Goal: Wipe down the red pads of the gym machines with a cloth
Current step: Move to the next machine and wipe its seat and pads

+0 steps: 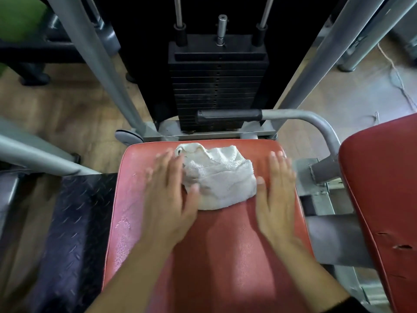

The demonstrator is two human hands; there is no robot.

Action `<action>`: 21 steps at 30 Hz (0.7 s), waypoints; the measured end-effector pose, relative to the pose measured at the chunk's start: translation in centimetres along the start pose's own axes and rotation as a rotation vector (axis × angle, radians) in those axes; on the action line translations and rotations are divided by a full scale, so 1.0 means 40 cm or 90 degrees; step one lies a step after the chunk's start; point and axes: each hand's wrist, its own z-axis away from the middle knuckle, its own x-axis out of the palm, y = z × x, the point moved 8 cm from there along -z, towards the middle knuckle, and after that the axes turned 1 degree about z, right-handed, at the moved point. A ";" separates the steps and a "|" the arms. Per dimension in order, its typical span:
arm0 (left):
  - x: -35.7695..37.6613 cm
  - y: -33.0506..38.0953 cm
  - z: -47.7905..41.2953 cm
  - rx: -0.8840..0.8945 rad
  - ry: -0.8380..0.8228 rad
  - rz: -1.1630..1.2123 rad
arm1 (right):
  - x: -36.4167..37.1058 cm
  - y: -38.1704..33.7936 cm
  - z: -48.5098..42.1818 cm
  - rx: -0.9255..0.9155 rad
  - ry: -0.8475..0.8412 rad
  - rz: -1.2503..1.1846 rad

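Cloth between left hand and right hand on red pad.
Fingers straight, unclenched; weight stack and handle just beyond.

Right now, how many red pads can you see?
2. One is the seat pad in the middle, under the white cloth, left hand and right hand. The second pad is at the right edge, with small tears. Others may lie out of view.

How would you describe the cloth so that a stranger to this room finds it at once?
Find the black weight stack in the middle. In front of it lies a red pad, and on its far half, between the left hand and right hand, sits the cloth. It is the only white, crumpled thing there.
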 end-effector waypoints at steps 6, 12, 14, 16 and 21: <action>0.216 0.143 -0.093 0.210 -0.131 -0.233 | 0.050 0.110 0.003 0.074 -0.075 0.212; 0.234 0.098 -0.149 0.210 -0.042 -0.291 | 0.055 0.115 0.003 0.063 -0.069 0.244; 0.221 0.091 -0.195 0.156 -0.020 -0.298 | 0.054 0.112 0.004 0.058 -0.062 0.241; 0.212 0.100 -0.199 0.133 0.002 -0.293 | 0.052 0.112 0.006 0.059 -0.061 0.240; 0.170 0.089 -0.006 0.191 0.052 -0.306 | 0.053 0.111 0.005 0.069 -0.069 0.233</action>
